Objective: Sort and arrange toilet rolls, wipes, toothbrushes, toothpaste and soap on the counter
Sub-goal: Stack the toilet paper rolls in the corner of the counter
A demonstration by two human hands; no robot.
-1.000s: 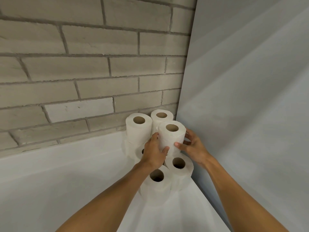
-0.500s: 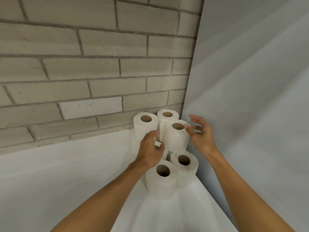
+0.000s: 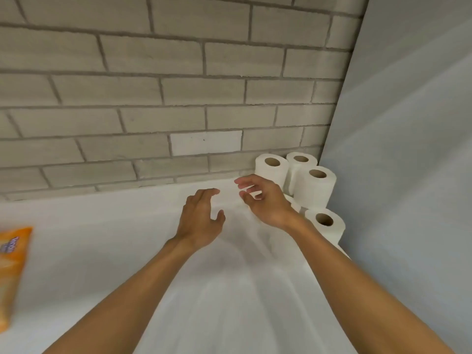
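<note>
White counter [image 3: 102, 238], brick wall [image 3: 178, 93], orange packet [image 3: 11, 274] far left

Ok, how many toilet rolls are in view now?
5. Upper tier by the brick wall: left roll, back roll, right roll. Lower front roll below them. A fifth roll peeks past the right hand. More underneath may be hidden.

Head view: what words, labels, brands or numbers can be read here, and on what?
Orange pack at the left edge: blue lettering, too blurred to read.
Toilet rolls in the corner: no print visible.
Brick wall and counter: no text.
</note>
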